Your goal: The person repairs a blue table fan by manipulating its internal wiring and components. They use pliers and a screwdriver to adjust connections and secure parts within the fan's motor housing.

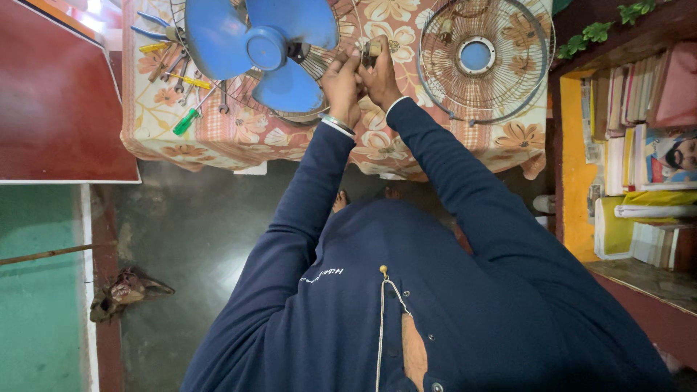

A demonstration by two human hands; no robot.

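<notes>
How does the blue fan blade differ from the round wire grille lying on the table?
The blue fan blade is solid plastic with broad lobes; the wire grille is an open mesh of thin metal wires. The blade is blue all over; the grille is metal-coloured with only a blue centre disc. The blade lies at the person's left hand; the grille lies apart, beyond the right hand. Both are round and rest on the floral tablecloth.

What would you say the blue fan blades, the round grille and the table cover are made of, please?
Fan blades: probably moulded plastic, smooth and evenly blue with a soft sheen. Grille: thin metal wire, dull and brownish, possibly rusty. Table cover: looks like printed cloth, floral pattern, its edge hanging in soft folds.
</notes>
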